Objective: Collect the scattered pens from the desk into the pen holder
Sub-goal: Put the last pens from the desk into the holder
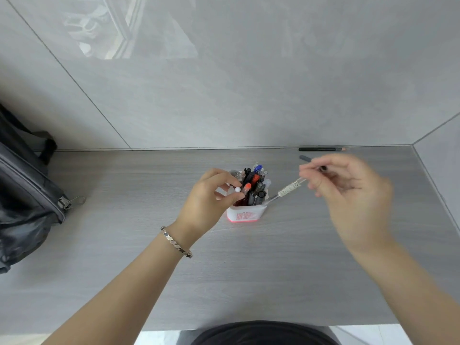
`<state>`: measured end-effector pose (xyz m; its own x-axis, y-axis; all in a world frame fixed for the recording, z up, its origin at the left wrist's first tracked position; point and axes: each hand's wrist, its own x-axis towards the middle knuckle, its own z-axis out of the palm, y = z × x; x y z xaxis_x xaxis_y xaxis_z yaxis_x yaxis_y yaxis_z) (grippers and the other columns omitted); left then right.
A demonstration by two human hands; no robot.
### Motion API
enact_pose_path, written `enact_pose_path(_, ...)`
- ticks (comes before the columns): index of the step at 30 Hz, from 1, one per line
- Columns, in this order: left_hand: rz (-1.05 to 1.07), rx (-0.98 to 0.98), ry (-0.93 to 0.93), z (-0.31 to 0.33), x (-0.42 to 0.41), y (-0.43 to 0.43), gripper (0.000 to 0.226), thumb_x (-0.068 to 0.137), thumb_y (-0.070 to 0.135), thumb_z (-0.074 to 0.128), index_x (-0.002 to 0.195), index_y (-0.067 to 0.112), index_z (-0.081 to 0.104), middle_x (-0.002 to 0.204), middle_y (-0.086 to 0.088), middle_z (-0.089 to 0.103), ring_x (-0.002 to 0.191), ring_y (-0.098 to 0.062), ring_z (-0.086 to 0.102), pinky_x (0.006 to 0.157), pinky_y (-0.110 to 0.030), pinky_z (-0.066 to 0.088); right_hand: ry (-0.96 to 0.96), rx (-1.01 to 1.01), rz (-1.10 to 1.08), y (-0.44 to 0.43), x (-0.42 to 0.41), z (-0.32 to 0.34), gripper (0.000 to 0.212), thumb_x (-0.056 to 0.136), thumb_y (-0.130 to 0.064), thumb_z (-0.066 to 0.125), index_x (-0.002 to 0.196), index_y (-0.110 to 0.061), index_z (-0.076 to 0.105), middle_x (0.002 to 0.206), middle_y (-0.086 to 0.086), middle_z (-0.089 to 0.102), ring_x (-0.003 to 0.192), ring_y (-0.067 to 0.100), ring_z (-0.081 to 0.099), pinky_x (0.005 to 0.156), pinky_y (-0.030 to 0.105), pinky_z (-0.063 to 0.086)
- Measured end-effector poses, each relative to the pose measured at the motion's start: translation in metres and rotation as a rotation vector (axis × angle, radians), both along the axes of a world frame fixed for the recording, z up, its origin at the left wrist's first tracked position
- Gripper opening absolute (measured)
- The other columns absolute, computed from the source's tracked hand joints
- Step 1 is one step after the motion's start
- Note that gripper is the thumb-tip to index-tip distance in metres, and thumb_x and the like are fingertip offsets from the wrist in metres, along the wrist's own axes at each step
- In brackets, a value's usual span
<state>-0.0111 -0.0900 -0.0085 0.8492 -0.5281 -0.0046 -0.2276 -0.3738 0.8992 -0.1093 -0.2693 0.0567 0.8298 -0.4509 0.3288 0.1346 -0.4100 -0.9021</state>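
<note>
A white pen holder point(246, 215) with a pink base and red print stands in the middle of the grey desk, packed with several pens. My left hand point(211, 197) is at its left rim, fingers pinched on a pen with an orange-red cap point(247, 188) that stands in the holder. My right hand point(348, 190), blurred, grips a clear pen point(288, 189) with a white label; the pen slants down with its tip near the holder's right rim. A black pencil point(322, 149) lies along the back wall. A grey pen end point(305, 158) shows just behind my right fingers.
A dark grey backpack point(27, 195) with a metal zipper pull sits at the desk's left edge. Grey walls close the desk at the back and right. The desk's front edge point(249, 327) runs just above my lap.
</note>
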Motion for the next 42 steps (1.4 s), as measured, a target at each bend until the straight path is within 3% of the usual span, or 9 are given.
enact_pose_path(4, 0.002, 0.008, -0.008, 0.0, -0.001, 0.0, 0.025, 0.076, 0.01, 0.07, 0.075, 0.033, 0.058, 0.094, 0.011, 0.053, 0.08, -0.003, 0.055, 0.07, -0.015, 0.05, 0.004, -0.003, 0.004, 0.015, 0.01, -0.012, 0.014, 0.069, -0.034, 0.069, 0.081, -0.029, 0.062, 0.076, -0.031, 0.069, 0.062, -0.003, 0.062, 0.067, 0.025, 0.054)
enact_pose_path(8, 0.007, 0.015, -0.015, 0.0, -0.001, 0.0, 0.022, 0.076, 0.01, 0.07, 0.078, 0.029, 0.06, 0.092, 0.014, 0.052, 0.079, 0.006, 0.054, 0.068, -0.012, 0.047, 0.008, -0.138, 0.019, 0.031, 0.027, -0.042, 0.02, 0.069, -0.015, 0.076, 0.079, -0.022, 0.06, 0.073, -0.003, 0.073, 0.066, -0.005, 0.061, 0.064, 0.01, 0.047)
enact_pose_path(16, 0.018, 0.007, -0.076, -0.006, -0.005, 0.001, 0.019, 0.078, 0.01, 0.067, 0.094, 0.018, 0.063, 0.096, 0.015, 0.051, 0.085, -0.004, 0.056, 0.075, -0.023, 0.052, -0.029, -0.51, 0.046, 0.035, 0.03, -0.084, 0.037, 0.081, -0.039, 0.06, 0.082, -0.004, 0.072, 0.09, 0.013, 0.075, 0.083, 0.016, 0.056, 0.075, 0.027, 0.048)
enact_pose_path(20, 0.02, 0.053, -0.435, -0.015, -0.014, -0.003, 0.029, 0.083, 0.022, 0.059, 0.111, 0.021, 0.055, 0.111, 0.009, 0.056, 0.103, -0.013, 0.052, 0.096, -0.017, 0.036, 0.083, -0.555, 0.214, 0.033, 0.015, -0.094, 0.039, 0.091, -0.042, 0.044, 0.108, -0.013, 0.065, 0.13, 0.012, 0.052, 0.113, 0.021, 0.04, 0.105, 0.016, 0.025)
enact_pose_path(25, -0.097, 0.267, -0.779, -0.03, -0.008, -0.008, 0.029, 0.091, 0.022, 0.045, 0.118, 0.021, 0.054, 0.13, 0.0, 0.055, 0.127, -0.018, 0.038, 0.101, -0.035, 0.031, 0.226, -0.356, 0.071, -0.026, 0.002, -0.097, 0.026, 0.085, -0.024, 0.052, 0.099, -0.009, 0.068, 0.111, 0.006, 0.06, 0.109, 0.015, 0.049, 0.1, 0.006, 0.026)
enact_pose_path(30, -0.074, 0.261, -0.717, -0.035, -0.005, -0.011, 0.028, 0.094, 0.026, 0.039, 0.117, 0.023, 0.055, 0.135, 0.0, 0.046, 0.13, -0.019, 0.037, 0.103, -0.04, 0.033, 0.695, -0.507, -0.115, -0.119, 0.024, -0.128, 0.028, 0.079, 0.005, 0.056, 0.107, 0.002, 0.061, 0.113, 0.026, 0.059, 0.111, 0.041, 0.053, 0.096, 0.035, 0.035)
enact_pose_path(33, -0.077, 0.117, -0.519, -0.033, -0.008, -0.015, 0.028, 0.091, 0.024, 0.043, 0.118, 0.022, 0.052, 0.136, -0.003, 0.045, 0.132, -0.02, 0.038, 0.104, -0.037, 0.037, 0.927, -0.634, -0.157, -0.155, 0.044, -0.14, 0.04, 0.084, -0.002, 0.054, 0.123, -0.002, 0.049, 0.128, 0.024, 0.05, 0.12, 0.04, 0.044, 0.099, 0.046, 0.039)
enact_pose_path(38, -0.106, 0.1, -0.229, -0.012, -0.003, -0.019, 0.046, 0.08, 0.032, 0.048, 0.125, 0.039, 0.037, 0.136, 0.023, 0.033, 0.133, 0.01, 0.021, 0.105, -0.002, 0.017, 1.024, -0.829, -0.026, -0.188, 0.075, -0.146, 0.058, 0.088, -0.013, 0.051, 0.14, -0.008, 0.027, 0.148, 0.015, 0.03, 0.133, 0.035, 0.029, 0.109, 0.044, 0.027)
enact_pose_path(42, -0.088, 0.147, -0.157, -0.008, 0.005, -0.012, 0.05, 0.082, 0.018, 0.063, 0.116, 0.047, 0.041, 0.13, 0.03, 0.032, 0.12, 0.02, 0.028, 0.086, 0.009, 0.024, 1.037, -0.962, 0.031, -0.196, 0.092, -0.143, 0.045, 0.087, -0.012, 0.053, 0.129, -0.002, 0.039, 0.134, 0.02, 0.04, 0.127, 0.037, 0.034, 0.103, 0.046, 0.034)
